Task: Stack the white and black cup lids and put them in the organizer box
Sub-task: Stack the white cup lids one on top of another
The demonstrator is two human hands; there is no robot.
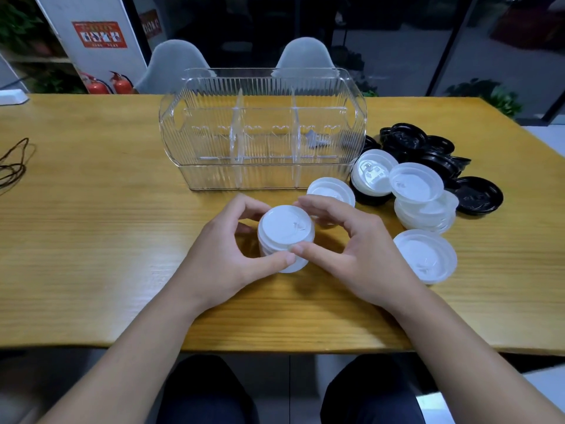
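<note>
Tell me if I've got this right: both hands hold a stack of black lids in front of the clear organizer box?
Not quite. The head view shows the stack of lids is white, not black. Both the left hand and right hand hold it, in front of the clear organizer box.

Bare table point(91, 240) lies left of the organizer box point(263, 130); loose lids point(425, 255) crowd its right.

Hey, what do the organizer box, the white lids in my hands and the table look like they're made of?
Organizer box: clear rigid plastic, likely acrylic; see-through ribbed walls with glossy highlights.
White lids: thin moulded plastic, semi-matte; slightly translucent at the rims.
Table: wood or wood-look laminate, smooth yellowish surface with grain lines; which one is unclear.
</note>
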